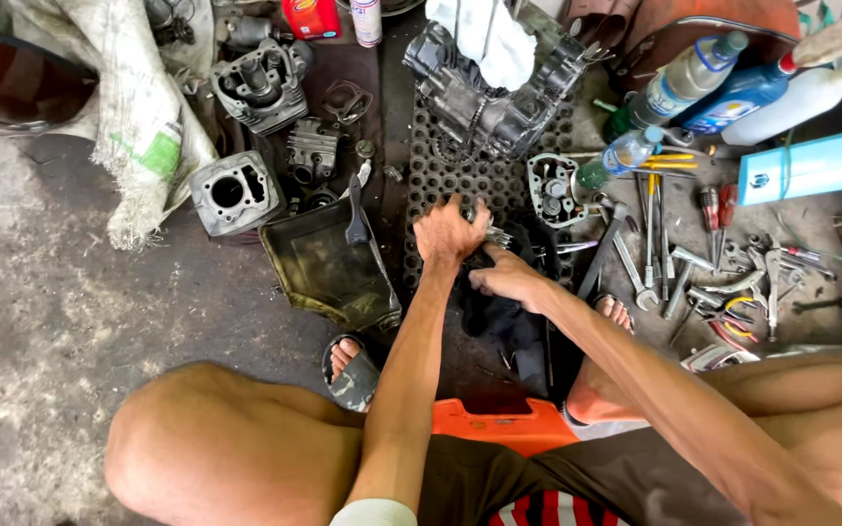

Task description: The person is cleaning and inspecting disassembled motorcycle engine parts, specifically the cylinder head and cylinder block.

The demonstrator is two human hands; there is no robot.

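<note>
I have both hands low over the perforated mat's (460, 175) near edge; the left hand (448, 232) is curled down over a small metal part (495, 236), fingers closed around it as far as I can tell, though the part is mostly hidden under the palm; the right hand (509, 278) presses on a dark rag (499, 317) just beside it, fingers together, and I cannot tell whether it truly grips the cloth. By my reading this is the wiping step, the part being held against the rag; the next move would call for a firm hold with the left and a turn of the part so a fresh face meets the cloth. The engine block (499, 97) stands at the mat's far edge; an oily tray (328, 263) lies just left of the mat; wrenches (650, 244) are spread to the right, well apart from my hands.
</note>
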